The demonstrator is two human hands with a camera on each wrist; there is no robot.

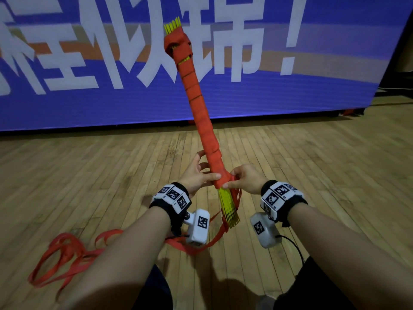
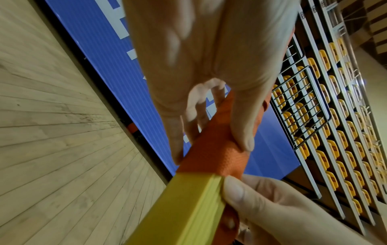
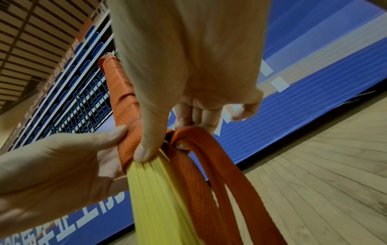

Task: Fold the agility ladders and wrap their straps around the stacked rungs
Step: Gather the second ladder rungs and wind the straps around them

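A stack of yellow rungs [image 1: 227,208] stands tilted in the air, most of its length wound in orange strap [image 1: 197,101]. Yellow tips [image 1: 172,26] stick out at the far end. My left hand [image 1: 202,173] grips the wrapped bundle [image 2: 217,157] near its lower end, thumb across the front. My right hand [image 1: 238,179] pinches the bundle's lower edge with the thumb [image 3: 146,145], and its fingers hold the loose strap [image 3: 201,149] against the side. From there the free strap [image 1: 214,238] hangs down to the floor.
Loose orange strap loops [image 1: 64,256] lie on the wooden floor [image 1: 312,175] at the lower left. A large blue banner with white characters [image 1: 111,63] stands ahead. Spectator seats [image 2: 335,132] and railings rise beyond it. My knees are at the bottom edge.
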